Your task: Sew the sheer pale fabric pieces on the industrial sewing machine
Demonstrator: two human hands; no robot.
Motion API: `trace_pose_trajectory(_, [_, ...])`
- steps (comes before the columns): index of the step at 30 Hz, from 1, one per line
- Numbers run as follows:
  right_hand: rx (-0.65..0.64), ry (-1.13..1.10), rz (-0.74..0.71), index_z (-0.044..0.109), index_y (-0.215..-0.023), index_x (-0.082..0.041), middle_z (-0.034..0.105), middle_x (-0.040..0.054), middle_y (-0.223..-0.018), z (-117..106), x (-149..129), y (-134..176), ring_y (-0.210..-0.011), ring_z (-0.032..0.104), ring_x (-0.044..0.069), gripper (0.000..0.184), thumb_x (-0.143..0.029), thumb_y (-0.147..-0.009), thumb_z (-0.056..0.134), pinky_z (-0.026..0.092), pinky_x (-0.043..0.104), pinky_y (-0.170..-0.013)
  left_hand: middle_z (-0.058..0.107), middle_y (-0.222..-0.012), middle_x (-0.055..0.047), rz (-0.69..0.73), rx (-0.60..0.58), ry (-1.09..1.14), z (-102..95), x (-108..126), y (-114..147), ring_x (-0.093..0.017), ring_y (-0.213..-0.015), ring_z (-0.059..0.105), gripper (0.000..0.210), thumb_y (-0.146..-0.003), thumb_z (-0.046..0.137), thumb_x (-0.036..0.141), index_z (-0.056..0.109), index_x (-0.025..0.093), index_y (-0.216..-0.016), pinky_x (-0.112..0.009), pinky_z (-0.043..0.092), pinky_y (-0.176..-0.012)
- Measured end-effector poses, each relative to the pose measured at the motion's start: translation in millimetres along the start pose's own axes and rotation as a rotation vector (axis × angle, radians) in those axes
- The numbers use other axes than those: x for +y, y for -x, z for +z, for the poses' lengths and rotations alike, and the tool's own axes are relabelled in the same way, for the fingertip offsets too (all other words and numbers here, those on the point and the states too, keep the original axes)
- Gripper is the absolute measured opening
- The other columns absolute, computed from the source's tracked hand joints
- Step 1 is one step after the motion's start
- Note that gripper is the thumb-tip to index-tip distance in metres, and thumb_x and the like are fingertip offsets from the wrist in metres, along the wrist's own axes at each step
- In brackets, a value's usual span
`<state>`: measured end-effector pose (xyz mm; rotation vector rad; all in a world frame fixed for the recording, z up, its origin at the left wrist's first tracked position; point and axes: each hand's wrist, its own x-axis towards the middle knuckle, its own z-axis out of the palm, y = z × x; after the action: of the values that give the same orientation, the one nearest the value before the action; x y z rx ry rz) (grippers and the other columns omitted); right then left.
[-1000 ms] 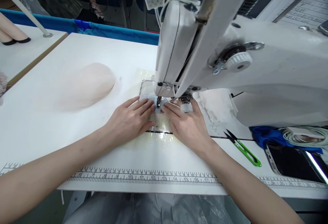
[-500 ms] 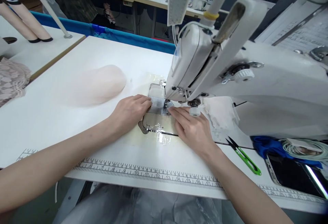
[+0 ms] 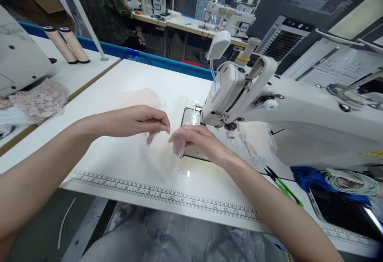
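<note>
Both hands are raised over the white table just left of the sewing machine's needle area. My left hand point(image 3: 149, 120) is closed in a pinch on a piece of sheer pale pink fabric point(image 3: 179, 147). My right hand point(image 3: 199, 138), also pinching, grips the same sheer fabric, a fold of which hangs beneath its fingers. Between the hands the mesh is so see-through and blurred that its outline is hard to make out. The sewing machine point(image 3: 227, 90) stands right of the hands, its needle area partly hidden. Behind my left hand lies a pale, skin-toned fabric piece point(image 3: 146, 96).
Green thread snips point(image 3: 287, 192), a phone point(image 3: 338, 210) and a blue cloth point(image 3: 306, 176) lie at the right. Pale fabric point(image 3: 259, 138) rests under the machine arm. Lace point(image 3: 44, 100) and thread cones point(image 3: 70, 44) are on the left. A person point(image 3: 95, 10) sits beyond the table.
Both hands have lifted from the machine bed; the left has drawn back to the left. Sheer fabric now shows between them. The view has tilted up, showing more of the room.
</note>
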<state>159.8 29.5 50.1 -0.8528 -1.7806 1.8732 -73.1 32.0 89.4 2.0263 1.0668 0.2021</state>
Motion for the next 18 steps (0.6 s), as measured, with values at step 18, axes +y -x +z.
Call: trace_pose_trajectory(18, [0.228,-0.079,-0.127,0.075,-0.088,-0.019,0.069,0.0028,-0.078,24,-15,-100,-0.066,0.067,0.013,0.021,-0.037,-0.083,0.065,0.056,0.024,-0.058,0.052,-0.059,0.001,-0.128,0.635,0.137,-67.1,-96,19,-0.007,-0.046,0.039,0.032,-0.083,0.062,0.051,0.067,0.020,-0.088,-0.020,0.030,-0.043])
